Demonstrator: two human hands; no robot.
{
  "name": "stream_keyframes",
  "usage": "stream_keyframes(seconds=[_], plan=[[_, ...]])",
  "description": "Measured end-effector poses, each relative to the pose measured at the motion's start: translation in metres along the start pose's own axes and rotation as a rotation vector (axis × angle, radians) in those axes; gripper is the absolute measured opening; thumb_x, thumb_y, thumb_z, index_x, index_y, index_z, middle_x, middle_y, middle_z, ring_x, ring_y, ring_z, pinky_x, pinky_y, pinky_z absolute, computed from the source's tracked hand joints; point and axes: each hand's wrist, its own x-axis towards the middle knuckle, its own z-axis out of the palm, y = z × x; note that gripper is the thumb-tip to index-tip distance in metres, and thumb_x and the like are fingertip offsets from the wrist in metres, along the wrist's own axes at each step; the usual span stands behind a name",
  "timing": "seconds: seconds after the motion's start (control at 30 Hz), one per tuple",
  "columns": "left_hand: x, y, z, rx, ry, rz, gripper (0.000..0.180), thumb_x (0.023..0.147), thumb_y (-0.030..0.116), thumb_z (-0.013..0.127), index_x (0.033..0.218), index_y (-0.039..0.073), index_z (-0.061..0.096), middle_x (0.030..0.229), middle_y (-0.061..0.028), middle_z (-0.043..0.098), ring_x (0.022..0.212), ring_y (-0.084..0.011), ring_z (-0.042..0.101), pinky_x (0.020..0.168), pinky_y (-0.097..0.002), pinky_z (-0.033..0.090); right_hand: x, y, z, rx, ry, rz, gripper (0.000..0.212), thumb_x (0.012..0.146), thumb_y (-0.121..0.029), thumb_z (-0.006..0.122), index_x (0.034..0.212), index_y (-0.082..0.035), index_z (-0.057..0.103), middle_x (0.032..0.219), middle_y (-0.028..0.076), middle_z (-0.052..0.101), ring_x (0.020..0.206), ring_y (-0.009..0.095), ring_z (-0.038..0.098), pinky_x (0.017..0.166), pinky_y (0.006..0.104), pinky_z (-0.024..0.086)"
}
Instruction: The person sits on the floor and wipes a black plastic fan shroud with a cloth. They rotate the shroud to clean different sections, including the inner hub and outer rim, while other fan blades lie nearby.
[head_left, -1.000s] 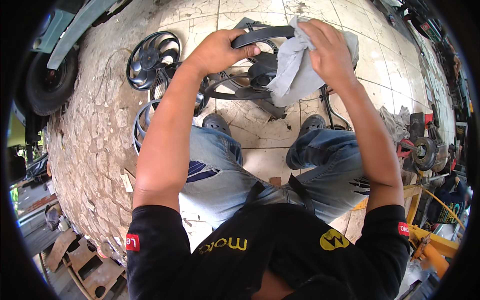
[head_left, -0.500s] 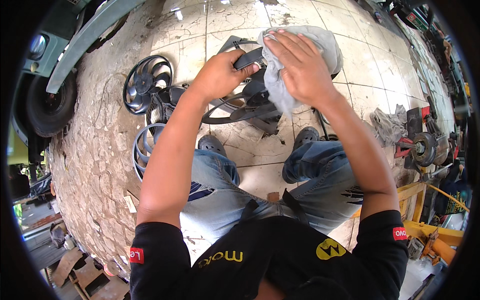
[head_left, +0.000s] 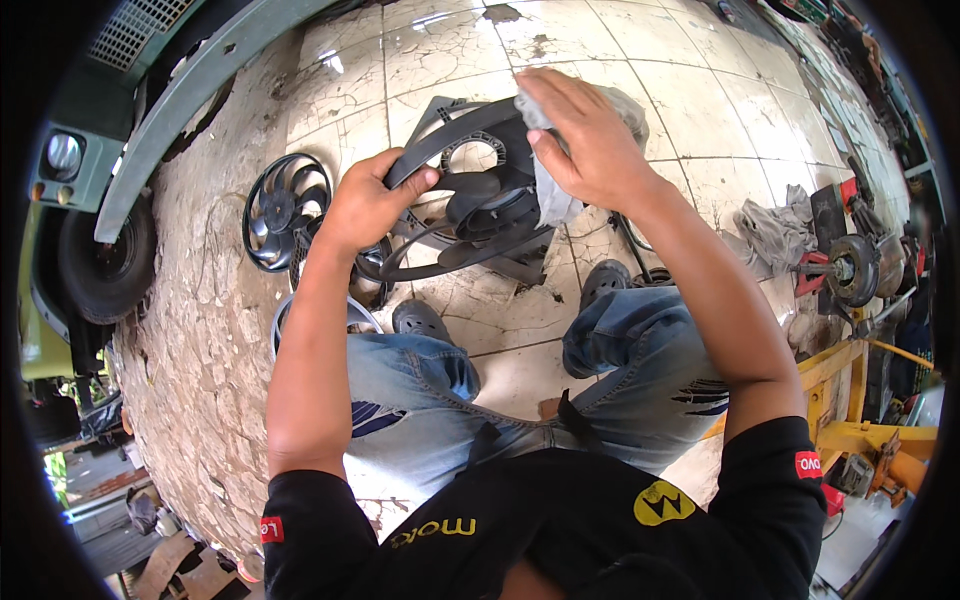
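My left hand [head_left: 372,198] is closed around the outer ring of a black plastic radiator fan [head_left: 490,210], thumb on top of the rim. The fan is held tilted in front of me, its blades and hub showing inside the ring. At its right side, my right hand [head_left: 592,140] presses a grey rag [head_left: 556,198] against the ring. The fingers are together over the cloth, which bunches out beyond the hand. Beneath the held fan lies another dark plastic part [head_left: 520,264], mostly hidden.
Another black ringed fan [head_left: 285,212] lies on the floor to the left. A crumpled grey cloth [head_left: 775,235] and a metal hub assembly [head_left: 852,272] are at the right, near a yellow frame [head_left: 850,425]. A vehicle's tyre [head_left: 105,255] stands far left.
My left hand has moved left and nearer with the fan rim, so more of the ring and blades shows. The right hand and rag have shifted slightly left along the ring.
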Motion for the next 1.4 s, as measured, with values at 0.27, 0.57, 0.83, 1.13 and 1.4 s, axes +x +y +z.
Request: stream_keyframes(seconds=[0.27, 0.57, 0.83, 1.13, 1.4], plan=[[-0.002, -0.007, -0.003, -0.053, -0.006, 0.027, 0.027, 0.091, 0.024, 0.077, 0.105, 0.002, 0.073, 0.090, -0.0049, 0.073, 0.081, -0.0115, 0.061, 0.077, -0.0292, 0.049, -0.025, 0.078, -0.021, 0.052, -0.346, 0.485, 0.053, 0.098, -0.006, 0.045, 0.151, -0.013, 0.038, 0.141, 0.024, 0.054, 0.118, 0.039, 0.062, 0.104, 0.0455, 0.049], [-0.004, -0.011, -0.002, 0.050, -0.024, 0.019, 0.026, 0.090, 0.023, 0.078, 0.104, 0.002, 0.073, 0.085, -0.0028, 0.071, 0.079, -0.0096, 0.059, 0.075, -0.0286, 0.050, -0.004, 0.016, 0.000, -0.048, -0.164, 0.141, 0.055, 0.086, 0.005, 0.049, 0.140, -0.008, 0.051, 0.140, 0.019, 0.056, 0.129, 0.031, 0.055, 0.108, 0.0434, 0.048], [-0.005, -0.007, 0.004, -0.054, -0.081, 0.041, 0.025, 0.090, 0.023, 0.077, 0.104, 0.002, 0.074, 0.085, -0.0057, 0.073, 0.081, -0.0098, 0.061, 0.077, -0.0294, 0.050, -0.030, 0.076, -0.014, 0.055, -0.201, 0.595, 0.036, 0.070, -0.007, 0.062, 0.105, -0.006, 0.066, 0.098, 0.022, 0.070, 0.095, 0.044, 0.065, 0.083, 0.0500, 0.052], [-0.005, -0.019, -0.004, -0.036, -0.097, 0.076, 0.026, 0.090, 0.025, 0.076, 0.101, 0.002, 0.072, 0.080, -0.0071, 0.070, 0.074, -0.0127, 0.059, 0.072, -0.0309, 0.050, -0.005, 0.003, -0.019, 0.077, -0.237, 0.195, 0.059, 0.068, -0.001, 0.061, 0.126, -0.008, 0.056, 0.130, 0.015, 0.059, 0.124, 0.033, 0.054, 0.108, 0.0465, 0.039], [-0.009, -0.012, -0.015, 0.034, -0.107, 0.038, 0.026, 0.091, 0.026, 0.076, 0.101, 0.002, 0.072, 0.078, -0.0073, 0.068, 0.073, -0.0143, 0.057, 0.071, -0.0320, 0.049, -0.007, -0.020, -0.028, 0.127, -0.277, 0.086, 0.056, 0.094, -0.027, 0.064, 0.144, -0.010, 0.046, 0.143, 0.016, 0.050, 0.130, 0.035, 0.050, 0.108, 0.0489, 0.039]])
